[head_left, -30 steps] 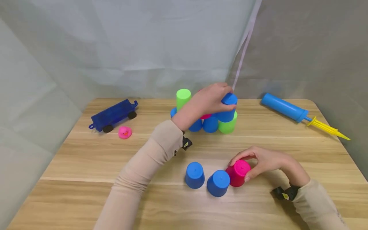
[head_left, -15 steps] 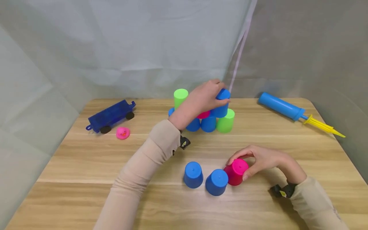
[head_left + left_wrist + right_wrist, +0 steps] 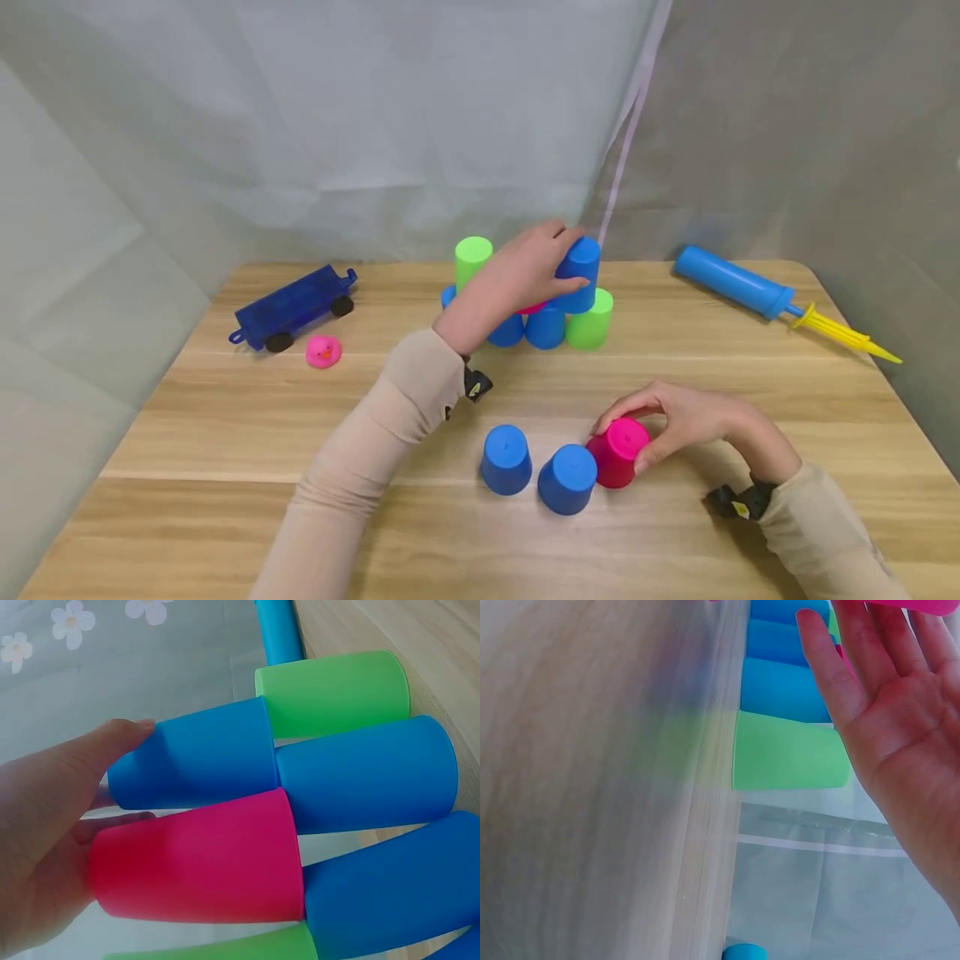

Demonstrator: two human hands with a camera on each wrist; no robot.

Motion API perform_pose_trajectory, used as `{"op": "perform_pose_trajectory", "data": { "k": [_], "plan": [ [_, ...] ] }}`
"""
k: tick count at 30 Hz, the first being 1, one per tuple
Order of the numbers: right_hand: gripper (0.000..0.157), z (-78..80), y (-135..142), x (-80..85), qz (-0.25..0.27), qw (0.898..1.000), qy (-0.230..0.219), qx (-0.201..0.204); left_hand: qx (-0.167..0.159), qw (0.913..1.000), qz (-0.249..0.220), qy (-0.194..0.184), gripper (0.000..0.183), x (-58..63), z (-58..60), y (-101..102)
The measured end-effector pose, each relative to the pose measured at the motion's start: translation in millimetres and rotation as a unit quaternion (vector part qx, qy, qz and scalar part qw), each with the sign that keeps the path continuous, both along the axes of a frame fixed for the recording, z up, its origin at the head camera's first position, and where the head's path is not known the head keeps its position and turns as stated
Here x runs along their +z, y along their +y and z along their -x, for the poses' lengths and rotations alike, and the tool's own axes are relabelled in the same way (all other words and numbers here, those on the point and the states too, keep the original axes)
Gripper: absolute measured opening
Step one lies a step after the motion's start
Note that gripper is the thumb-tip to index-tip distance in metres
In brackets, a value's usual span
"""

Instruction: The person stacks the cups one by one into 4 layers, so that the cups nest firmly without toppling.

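Upside-down cups stand in a two-tier stack. My left hand (image 3: 517,271) has its thumb and fingers about the base end of a blue cup (image 3: 579,275) on the upper tier. In the left wrist view this cup (image 3: 199,754) spans a green cup (image 3: 330,694) and a blue cup (image 3: 367,772), beside the upper pink cup (image 3: 199,862). An upper green cup (image 3: 472,260) is at the stack's left. Nearer the front, my right hand (image 3: 693,421) holds another pink cup (image 3: 621,454) between thumb and fingers, close beside a blue cup (image 3: 567,479). The left forearm hides part of the stack.
Another blue cup (image 3: 506,460) stands at the front. A dark blue toy wagon (image 3: 294,307) and a pink toy duck (image 3: 323,352) are at the left of the wooden table (image 3: 225,517). A blue and yellow pump (image 3: 738,282) lies at the back right, near the fabric wall (image 3: 375,125).
The upper blue cup moved left with my left hand, from over the green cup toward the upper pink one. The left thumb then drew back a little along it. The right hand stayed still.
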State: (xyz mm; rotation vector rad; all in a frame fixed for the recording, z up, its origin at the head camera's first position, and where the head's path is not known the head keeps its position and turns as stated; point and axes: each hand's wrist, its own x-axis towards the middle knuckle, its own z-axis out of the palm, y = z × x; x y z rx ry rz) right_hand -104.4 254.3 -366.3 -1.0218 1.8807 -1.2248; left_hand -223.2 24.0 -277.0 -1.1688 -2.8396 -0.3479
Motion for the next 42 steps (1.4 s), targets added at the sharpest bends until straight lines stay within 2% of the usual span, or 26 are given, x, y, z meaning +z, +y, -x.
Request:
{"op": "perform_pose_trajectory", "data": {
  "k": [4, 9, 12, 15, 17, 20, 25, 28, 30, 37, 40, 42],
  "plan": [
    [0.044, -0.3, 2, -1.8, 0.002, 1.000, -0.004, 0.001, -0.015, 0.9995, -0.022, 0.019, 0.068, -3.3, -3.7, -6],
    [0.046, 1.8, 3, -4.3, 0.006, 1.000, -0.007, 0.001, -0.056, 0.9933, -0.046, 0.091, 0.063, -7.7, -12.8, -20],
    [0.047, 2.4, 4, -5.3, 0.020, 1.000, -0.003, 0.013, -0.111, 0.9815, -0.069, 0.140, 0.056, -19.2, -23.8, -31],
    [0.047, 2.2, 6, -5.9, 0.029, 0.999, 0.000, 0.024, -0.165, 0.9640, -0.098, 0.184, 0.049, -34.3, -37.0, -43],
    [0.048, 1.8, 7, -6.2, 0.029, 0.999, -0.002, 0.023, -0.186, 0.9551, -0.120, 0.197, 0.047, -42.6, -46.1, -50],
    [0.048, 1.5, 10, -6.2, 0.027, 0.999, 0.002, 0.021, -0.200, 0.9545, -0.145, 0.167, 0.051, -50.7, -62.2, -61],
    [0.048, 2.0, 15, -5.9, 0.031, 0.999, 0.015, 0.023, -0.207, 0.9659, -0.145, 0.054, 0.062, -63.9, -87.9, -73],
    [0.049, 1.8, 17, -5.7, 0.035, 0.999, 0.022, 0.024, -0.205, 0.9675, -0.149, 0.005, 0.068, -71.3, -97.8, -76],
    [0.049, 1.3, 18, -4.8, 0.031, 0.999, 0.026, 0.023, -0.206, 0.9657, -0.158, -0.007, 0.070, -75.2, -102.5, -77],
    [0.048, -2.5, 17, 2.2, 0.003, 1.000, 0.002, 0.010, -0.212, 0.9635, -0.158, 0.041, 0.070, -81.8, -111.8, -87],
    [0.048, -3.2, 16, 2.8, 0.010, 1.000, -0.010, 0.010, -0.220, 0.9621, -0.159, 0.016, 0.068, -80.8, -112.8, -92],
    [0.048, -3.0, 16, 2.3, 0.015, 1.000, -0.020, 0.012, -0.219, 0.9637, -0.152, -0.014, 0.066, -79.4, -113.1, -95]
  ]
}}
